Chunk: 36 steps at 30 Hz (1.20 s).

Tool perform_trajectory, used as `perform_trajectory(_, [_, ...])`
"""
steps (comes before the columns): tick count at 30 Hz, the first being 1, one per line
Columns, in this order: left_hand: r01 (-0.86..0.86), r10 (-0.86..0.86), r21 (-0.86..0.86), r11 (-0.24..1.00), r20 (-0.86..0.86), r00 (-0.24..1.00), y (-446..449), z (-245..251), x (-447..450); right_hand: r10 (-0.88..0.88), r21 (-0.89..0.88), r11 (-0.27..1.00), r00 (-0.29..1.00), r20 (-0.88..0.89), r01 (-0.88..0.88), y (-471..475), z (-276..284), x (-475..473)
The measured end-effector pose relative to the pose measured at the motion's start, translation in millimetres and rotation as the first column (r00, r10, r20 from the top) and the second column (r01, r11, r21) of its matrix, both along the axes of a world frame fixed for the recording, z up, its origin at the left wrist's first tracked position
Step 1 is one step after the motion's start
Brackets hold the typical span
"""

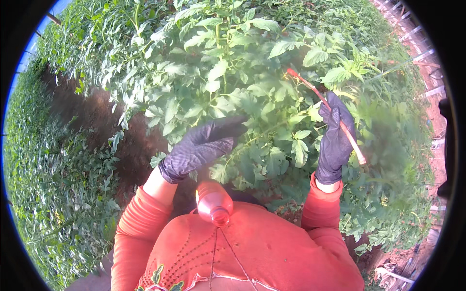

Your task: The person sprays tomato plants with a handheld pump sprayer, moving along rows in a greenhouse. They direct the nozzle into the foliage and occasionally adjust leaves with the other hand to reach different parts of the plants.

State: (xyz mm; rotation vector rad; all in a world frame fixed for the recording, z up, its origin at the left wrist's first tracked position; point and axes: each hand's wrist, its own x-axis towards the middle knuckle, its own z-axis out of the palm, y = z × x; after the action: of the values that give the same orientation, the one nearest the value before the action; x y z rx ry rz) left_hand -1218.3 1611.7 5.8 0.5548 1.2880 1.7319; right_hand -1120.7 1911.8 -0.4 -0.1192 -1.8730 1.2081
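My right hand (336, 140), in a black textured glove, grips a thin stick (349, 138) whose upper end is bright red and whose lower end is pale. The red tip rests among or in front of tomato leaves (280, 96); contact cannot be told. My left hand (205, 145), gloved alike, is held out over the foliage with thumb and fingers apart, somewhat blurred and holding nothing that I can see. Between my forearms an uncapped clear plastic bottle (214, 203), looking reddish, hangs at my chest from a cord (233, 243) around the neck.
Dense tomato plants stand before me, with an upright stem (219, 40) near the middle. Brown soil (134, 142) forms a strip at left, beside another plant row (58, 174). Along the right edge runs reddish ground (438, 160) with pale slats. A thin string (393, 71) crosses at upper right.
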Motion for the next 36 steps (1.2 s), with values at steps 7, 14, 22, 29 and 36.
perform_trajectory(7, [0.029, -0.021, 0.082, 0.996, -0.098, 0.995, 76, -11, -57, 0.120, -0.031, 0.992, 0.993, 0.000, -0.120, 20, -15, -41])
perform_trajectory(14, [-0.116, 0.081, 0.111, 0.987, 0.281, 0.956, 170, -59, -118, 0.034, -0.182, 0.983, 0.999, 0.040, -0.026, 7, 7, -30])
perform_trajectory(22, [0.204, -0.193, 0.078, 0.976, -0.129, 0.973, 232, -130, -142, -0.365, 0.169, 0.918, 0.931, 0.005, 0.359, -34, 18, -30])
perform_trajectory(29, [0.137, -0.232, 0.283, 0.949, 0.339, 0.912, 260, -154, -120, -0.592, 0.065, 0.805, 0.796, 0.122, 0.589, -56, 32, -31])
perform_trajectory(36, [0.117, -0.261, 0.284, 0.952, 0.548, 0.795, 258, -145, -110, -0.799, 0.292, 0.596, 0.590, 0.119, 0.748, -60, 46, -9])
